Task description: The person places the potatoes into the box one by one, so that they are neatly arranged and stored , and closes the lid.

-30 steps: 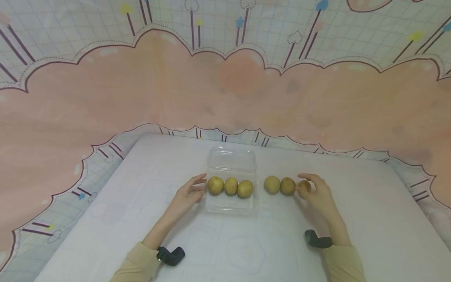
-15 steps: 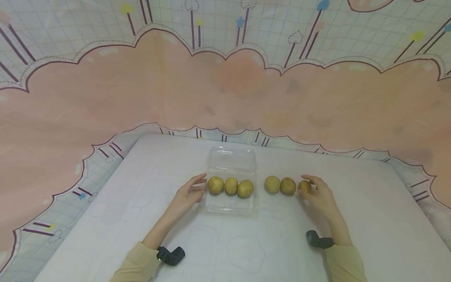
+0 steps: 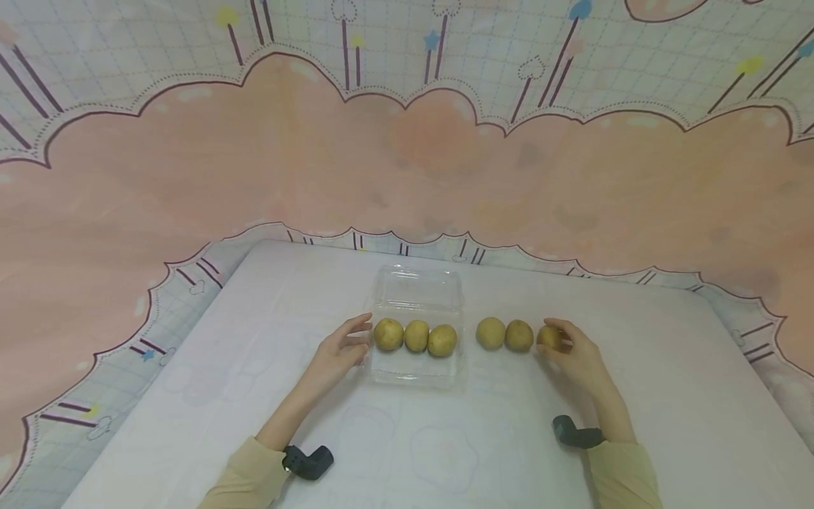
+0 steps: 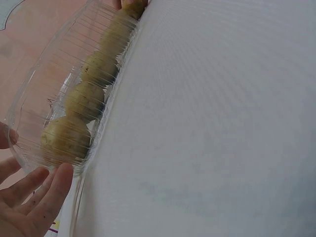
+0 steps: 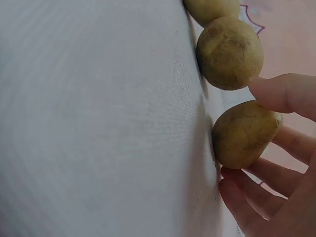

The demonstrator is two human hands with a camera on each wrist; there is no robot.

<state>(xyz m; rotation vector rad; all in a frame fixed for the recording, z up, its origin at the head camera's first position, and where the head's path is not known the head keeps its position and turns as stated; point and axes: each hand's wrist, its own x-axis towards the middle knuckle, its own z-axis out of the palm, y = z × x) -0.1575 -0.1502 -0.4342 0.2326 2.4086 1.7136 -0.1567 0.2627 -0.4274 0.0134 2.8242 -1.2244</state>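
A clear plastic clamshell box (image 3: 416, 376) lies with its lid (image 3: 418, 288) folded back. Inside it sit three potatoes in a row, the left potato (image 3: 388, 334), the middle potato (image 3: 417, 336) and the right potato (image 3: 442, 341). My left hand (image 3: 337, 353) is at the box's left side, fingers spread and relaxed at its wall. Right of the box, a pale potato (image 3: 491, 334) and a browner potato (image 3: 520, 336) stand side by side on the table. My right hand (image 3: 577, 357) holds the end potato (image 5: 244, 134) between thumb and fingers, low at the tabletop.
A white cloth-covered table (image 3: 413, 438) lies under everything. Beyond its far edge hangs a patterned curtain (image 3: 407, 155). Black wrist cameras sit on both forearms, the left wrist camera (image 3: 308, 462) and the right wrist camera (image 3: 575, 433).
My right hand has shifted slightly to the right and away from the browner potato, and the end potato shows more between its fingers. The left hand, box and other potatoes stay put.
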